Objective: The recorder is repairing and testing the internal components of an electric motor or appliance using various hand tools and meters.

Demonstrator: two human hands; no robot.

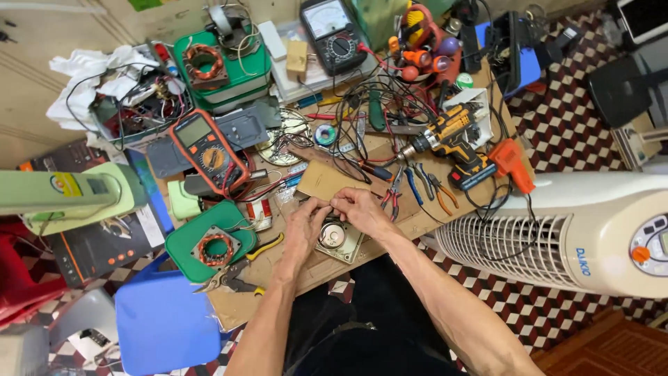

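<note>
To the right of the hands lies a white tower fan (pixel 557 233); up and left of them a green lid (pixel 221 69) carries a copper-wound stator (pixel 204 61), and a second green lid (pixel 209 240) just left holds another. The left hand (pixel 304 226) and right hand (pixel 362 209) meet fingertip to fingertip, pinching the top edge of a small square motor (pixel 339 238) lying directly beneath them.
</note>
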